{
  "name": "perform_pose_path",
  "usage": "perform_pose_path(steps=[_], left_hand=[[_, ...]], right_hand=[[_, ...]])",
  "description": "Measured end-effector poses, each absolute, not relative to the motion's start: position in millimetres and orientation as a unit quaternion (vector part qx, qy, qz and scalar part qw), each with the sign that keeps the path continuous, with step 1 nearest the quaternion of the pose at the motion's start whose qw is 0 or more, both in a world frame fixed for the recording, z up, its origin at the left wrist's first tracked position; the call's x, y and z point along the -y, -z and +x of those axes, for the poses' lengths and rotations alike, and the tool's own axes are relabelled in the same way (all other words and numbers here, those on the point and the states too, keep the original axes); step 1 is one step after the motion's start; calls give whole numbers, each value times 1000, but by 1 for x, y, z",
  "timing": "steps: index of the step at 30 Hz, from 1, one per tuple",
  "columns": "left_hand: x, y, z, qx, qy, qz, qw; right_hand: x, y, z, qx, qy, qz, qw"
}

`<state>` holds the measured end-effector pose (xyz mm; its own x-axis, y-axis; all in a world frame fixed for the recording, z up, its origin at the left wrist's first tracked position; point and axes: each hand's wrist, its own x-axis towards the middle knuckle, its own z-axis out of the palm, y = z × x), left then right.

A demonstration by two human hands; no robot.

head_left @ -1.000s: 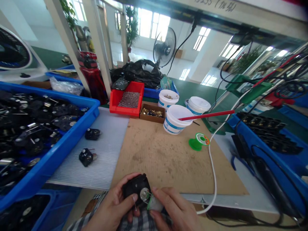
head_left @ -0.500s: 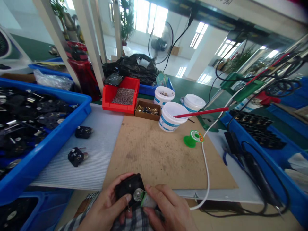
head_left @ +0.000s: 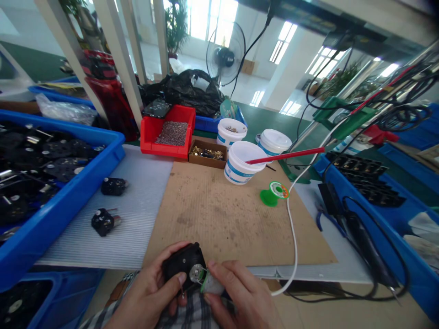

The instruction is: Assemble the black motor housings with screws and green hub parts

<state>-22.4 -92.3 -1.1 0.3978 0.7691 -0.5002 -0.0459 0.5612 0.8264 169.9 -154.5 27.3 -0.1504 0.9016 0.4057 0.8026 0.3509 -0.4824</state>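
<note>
My left hand [head_left: 159, 285] grips a black plastic housing [head_left: 181, 262] just past the near edge of the bench, thumb on its lower face. A round metal disc [head_left: 196, 273] sits at the housing's right side, and a thin metal pin [head_left: 183, 291] shows below my left thumb. Between thumb and index finger, my right hand [head_left: 240, 290] pinches a greyish-white cylindrical piece [head_left: 213, 284] with a green rim. Its rim is right against the disc, with thin metal prongs between them. Whether the two are joined I cannot tell. My right fingers hide the far end of the piece.
Cardboard [head_left: 206, 214] covers the bench middle, bearing a green solder spool [head_left: 270, 196]. Behind stand white tubs [head_left: 240, 176], a red bin [head_left: 147, 144] and a small brown box [head_left: 206, 162]. Blue crates [head_left: 82, 192] flank both sides. A corded black tool [head_left: 365, 242] lies right, near a white cable [head_left: 293, 242].
The whole view has shifted slightly, with the bench things appearing a little higher and further left. Both hands keep nearly the same hold on the housing and the cylindrical piece.
</note>
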Motion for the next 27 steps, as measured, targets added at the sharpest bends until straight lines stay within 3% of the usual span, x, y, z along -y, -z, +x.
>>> perform_pose_path(steps=[16, 22, 27], left_hand=[[91, -28, -13, -545, -290, 352, 704], [94, -34, -10, -532, -261, 362, 719], [99, -32, -10, -511, -251, 342, 747]], right_hand=[[157, -25, 170, 745, -153, -569, 312], [150, -25, 170, 567, -376, -600, 421], [136, -28, 163, 415, -589, -535, 441]])
